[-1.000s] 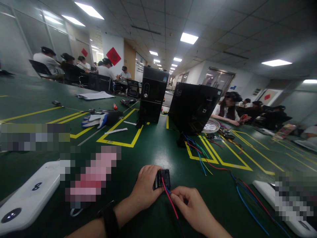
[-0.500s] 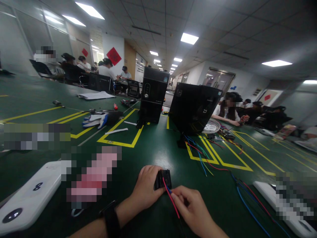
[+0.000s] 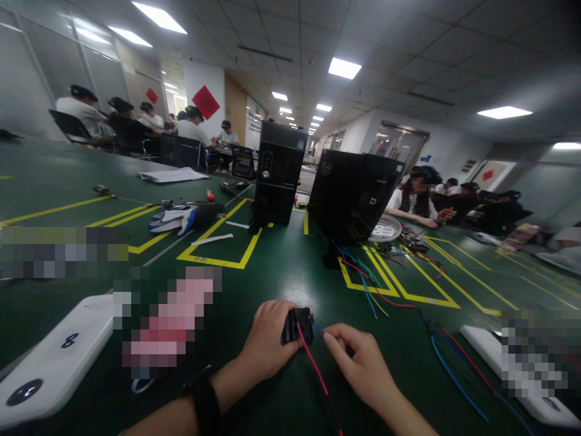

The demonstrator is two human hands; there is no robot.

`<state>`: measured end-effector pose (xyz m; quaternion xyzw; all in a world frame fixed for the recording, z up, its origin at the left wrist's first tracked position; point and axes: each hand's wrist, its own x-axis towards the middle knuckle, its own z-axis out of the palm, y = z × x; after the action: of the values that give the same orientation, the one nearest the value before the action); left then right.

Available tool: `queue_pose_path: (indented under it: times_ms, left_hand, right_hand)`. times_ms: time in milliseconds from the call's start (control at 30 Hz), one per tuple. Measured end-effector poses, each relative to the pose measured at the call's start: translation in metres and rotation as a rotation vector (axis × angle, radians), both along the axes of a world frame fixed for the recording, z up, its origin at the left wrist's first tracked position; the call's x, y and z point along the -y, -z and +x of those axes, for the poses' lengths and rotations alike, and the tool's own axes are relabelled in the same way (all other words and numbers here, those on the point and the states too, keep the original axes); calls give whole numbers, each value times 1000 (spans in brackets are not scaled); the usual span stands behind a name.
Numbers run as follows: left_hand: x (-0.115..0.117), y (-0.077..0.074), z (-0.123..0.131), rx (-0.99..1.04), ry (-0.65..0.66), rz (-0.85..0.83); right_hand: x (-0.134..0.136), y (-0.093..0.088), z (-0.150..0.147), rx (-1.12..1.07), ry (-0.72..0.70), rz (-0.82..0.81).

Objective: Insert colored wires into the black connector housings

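Near the front middle of the green table, my left hand [image 3: 271, 334] is wrapped round a small black block-like part [image 3: 303, 324] from its left side. A red wire [image 3: 313, 360] runs from the front of this part down toward the lower edge of the view. My right hand [image 3: 358, 357] pinches a short blue wire [image 3: 318, 327] just right of the part. The blue wire's left end lies close to the part's right side; whether it touches is too small to tell.
Two black computer cases [image 3: 280, 172] [image 3: 354, 195] stand beyond my hands. Loose coloured wires [image 3: 370, 278] lie to the right. A glove [image 3: 175, 219], white devices [image 3: 54, 357] [image 3: 494, 357] and a white basket [image 3: 385, 228] are around. A person [image 3: 415, 197] sits at the far right.
My right hand has moved slightly right and up, and the blue wire has swung away from beside the red wire to the part's right side. My left hand still holds the black part.
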<state>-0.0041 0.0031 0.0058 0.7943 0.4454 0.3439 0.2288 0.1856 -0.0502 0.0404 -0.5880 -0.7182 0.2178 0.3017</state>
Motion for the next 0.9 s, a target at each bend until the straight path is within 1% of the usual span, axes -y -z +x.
queue_pose_path:
  times_ms: [67, 200, 233, 300, 400, 500, 567, 700, 800, 900]
  left_hand:
    - [0, -1, 0, -2, 1, -1]
    - [1, -2, -1, -4, 8, -17]
    - [1, -3, -1, -4, 11, -21]
    - [1, -3, -2, -5, 18, -33]
    - [0, -2, -3, -9, 14, -50]
    - [-1, -1, -3, -4, 19, -44]
    - [-1, 0, -3, 5, 24, -32]
    - [-1, 1, -3, 12, 22, -14]
    - [-2, 1, -3, 5, 31, -12]
    - [-2, 1, -2, 0, 31, -15]
  right_hand:
    - [0, 1, 3, -81, 71, 89]
    - [3, -1, 8, -350, 289, 434]
    - [3, -3, 9, -411, 319, 493]
    - [3, -7, 12, -494, 338, 543]
    - [-5, -15, 18, -526, 346, 543]
    - [-22, -27, 28, -497, 363, 531]
    - [-40, -37, 37, -447, 376, 500]
    - [-85, -52, 59, -322, 468, 421]
    - [-119, -53, 71, -215, 505, 373]
    - [-145, -45, 76, -34, 512, 266]
